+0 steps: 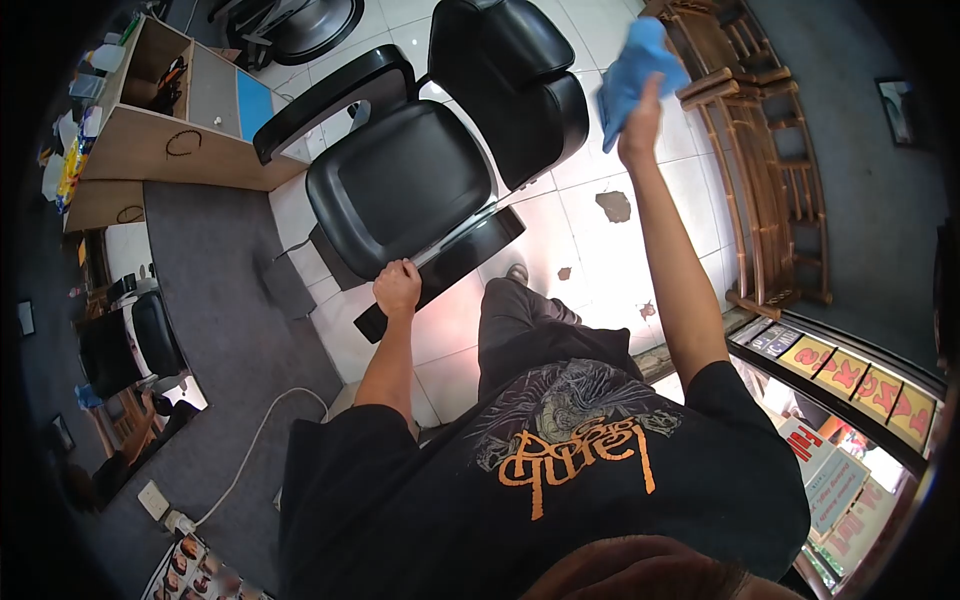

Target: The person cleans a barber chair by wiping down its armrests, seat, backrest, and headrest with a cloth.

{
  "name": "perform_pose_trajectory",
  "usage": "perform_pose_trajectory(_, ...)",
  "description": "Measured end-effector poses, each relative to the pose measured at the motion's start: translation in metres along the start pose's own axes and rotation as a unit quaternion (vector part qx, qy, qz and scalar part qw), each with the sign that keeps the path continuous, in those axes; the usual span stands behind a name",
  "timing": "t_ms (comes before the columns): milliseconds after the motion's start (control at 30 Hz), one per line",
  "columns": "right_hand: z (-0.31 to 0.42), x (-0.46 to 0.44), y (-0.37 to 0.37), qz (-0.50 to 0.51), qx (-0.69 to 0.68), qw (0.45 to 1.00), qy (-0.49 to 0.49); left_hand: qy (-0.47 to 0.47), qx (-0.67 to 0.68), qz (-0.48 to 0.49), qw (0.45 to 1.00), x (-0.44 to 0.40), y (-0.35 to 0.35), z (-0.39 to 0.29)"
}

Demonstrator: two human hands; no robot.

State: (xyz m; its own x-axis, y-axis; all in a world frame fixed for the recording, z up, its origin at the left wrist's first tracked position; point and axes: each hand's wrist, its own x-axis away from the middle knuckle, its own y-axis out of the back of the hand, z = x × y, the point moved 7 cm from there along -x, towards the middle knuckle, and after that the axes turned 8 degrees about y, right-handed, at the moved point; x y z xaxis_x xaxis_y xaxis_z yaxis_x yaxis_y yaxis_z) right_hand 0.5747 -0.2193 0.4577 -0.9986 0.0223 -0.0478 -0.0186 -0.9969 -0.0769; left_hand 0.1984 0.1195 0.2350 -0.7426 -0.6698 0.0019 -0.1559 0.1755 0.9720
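A black padded barber chair stands in front of me, its backrest toward the upper right. My left hand is closed on the chair's near side, by the seat corner and the near armrest. Out to the right, my right hand grips a blue cloth, held away from the chair above the tiled floor. Part of the cloth hangs below the fingers, and the palm side is hidden.
A wooden bamboo bench lines the right wall. On the left are a wooden cabinet and a mirror. A white cable runs from a wall socket. Broken patches mark the tiles. Another chair base stands behind.
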Motion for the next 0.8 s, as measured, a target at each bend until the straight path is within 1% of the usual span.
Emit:
perform_pose_trajectory(33, 0.001, 0.002, -0.025, 0.055, 0.099, 0.989, 0.094, -0.001, -0.003, 0.002, 1.0, 0.0, 0.0, 0.0)
perform_pose_trajectory(67, 0.003, 0.008, -0.051, 0.09, 0.205, 0.954, 0.2, -0.002, -0.005, 0.003, 1.0, -0.002, 0.0, -0.001)
perform_pose_trajectory(100, 0.003, 0.016, -0.075, 0.101, 0.288, 0.903, 0.303, -0.003, -0.003, 0.002, 1.0, -0.003, -0.001, -0.002)
perform_pose_trajectory(133, 0.004, 0.034, -0.096, 0.121, 0.471, 0.77, 0.413, -0.003, -0.002, 0.001, 1.0, -0.002, -0.002, -0.001)
perform_pose_trajectory(200, 0.0, 0.039, -0.099, 0.04, 0.461, 0.781, 0.419, -0.002, -0.002, 0.002, 1.0, -0.001, -0.003, 0.0)
perform_pose_trajectory(300, -0.005, 0.046, -0.098, 0.053, 0.474, 0.755, 0.45, 0.003, -0.002, 0.006, 1.0, 0.0, -0.003, -0.001)
perform_pose_trajectory(400, -0.011, 0.072, -0.09, 0.127, 0.502, 0.708, 0.48, 0.002, 0.004, 0.004, 1.0, -0.003, -0.001, -0.003)
perform_pose_trajectory(433, -0.018, 0.079, -0.087, 0.149, 0.476, 0.729, 0.468, 0.0, 0.004, 0.002, 1.0, -0.003, -0.001, -0.002)
perform_pose_trajectory(533, -0.041, 0.113, -0.077, 0.21, 0.47, 0.719, 0.467, 0.002, 0.004, -0.001, 1.0, 0.0, -0.002, 0.002)
perform_pose_trajectory(600, -0.058, 0.125, -0.069, 0.227, 0.456, 0.737, 0.445, 0.006, 0.003, 0.0, 1.0, -0.004, -0.005, 0.002)
perform_pose_trajectory(667, -0.057, 0.135, -0.065, 0.245, 0.432, 0.764, 0.413, 0.012, -0.006, 0.009, 1.0, -0.001, -0.008, 0.004)
perform_pose_trajectory(733, -0.054, 0.146, -0.062, 0.287, 0.393, 0.795, 0.362, 0.009, -0.002, -0.003, 1.0, 0.001, -0.006, 0.005)
perform_pose_trajectory(767, -0.051, 0.15, -0.059, 0.309, 0.378, 0.798, 0.355, 0.006, 0.001, -0.004, 1.0, 0.002, -0.005, 0.005)
perform_pose_trajectory(800, -0.051, 0.152, -0.053, 0.306, 0.345, 0.83, 0.313, 0.002, 0.003, -0.006, 1.0, 0.0, -0.004, 0.004)
